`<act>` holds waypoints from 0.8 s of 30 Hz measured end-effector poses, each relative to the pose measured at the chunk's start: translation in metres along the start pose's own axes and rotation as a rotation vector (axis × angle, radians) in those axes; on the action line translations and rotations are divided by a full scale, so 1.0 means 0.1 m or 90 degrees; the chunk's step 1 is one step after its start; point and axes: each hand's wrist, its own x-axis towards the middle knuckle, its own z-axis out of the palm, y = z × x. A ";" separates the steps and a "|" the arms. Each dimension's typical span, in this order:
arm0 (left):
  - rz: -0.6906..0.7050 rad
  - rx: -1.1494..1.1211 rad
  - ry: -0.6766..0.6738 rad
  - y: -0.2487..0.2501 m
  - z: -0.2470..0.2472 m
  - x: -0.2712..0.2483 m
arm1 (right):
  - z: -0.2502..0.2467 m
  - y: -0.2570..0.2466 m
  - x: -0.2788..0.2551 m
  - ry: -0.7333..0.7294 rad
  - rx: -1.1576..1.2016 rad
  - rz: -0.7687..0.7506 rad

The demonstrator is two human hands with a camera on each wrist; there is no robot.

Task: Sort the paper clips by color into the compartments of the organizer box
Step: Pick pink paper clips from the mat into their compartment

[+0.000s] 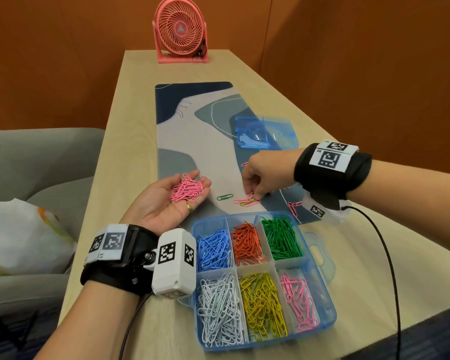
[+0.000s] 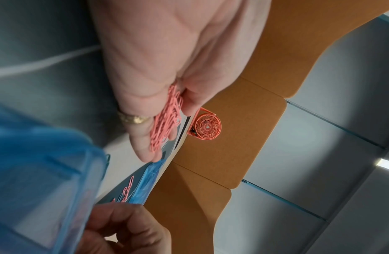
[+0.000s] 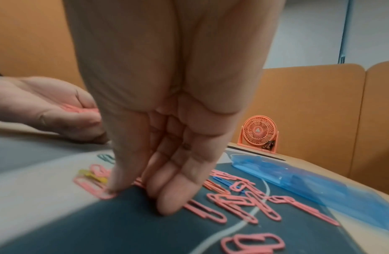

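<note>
On the desk mat (image 1: 213,152), left hand (image 1: 166,201) cups pink clips (image 1: 187,189) open-palmed; right hand (image 1: 264,175) pinches at loose clips (image 1: 247,201).

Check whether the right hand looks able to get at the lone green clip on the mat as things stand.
Probably yes. The green clip lies flat on the desk mat with nothing over it, in the open gap between the right hand, whose fingertips are down on pink clips, and the left hand cupping a pink pile.
</note>
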 end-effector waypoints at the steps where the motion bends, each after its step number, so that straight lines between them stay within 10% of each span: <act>1: 0.001 0.001 -0.001 0.00 0.00 0.00 | 0.00 0.01 0.01 0.007 -0.001 0.002; 24: 0.007 0.002 0.005 0.00 -0.03 0.03 | 0.05 -0.15 0.14 0.038 0.005 -0.042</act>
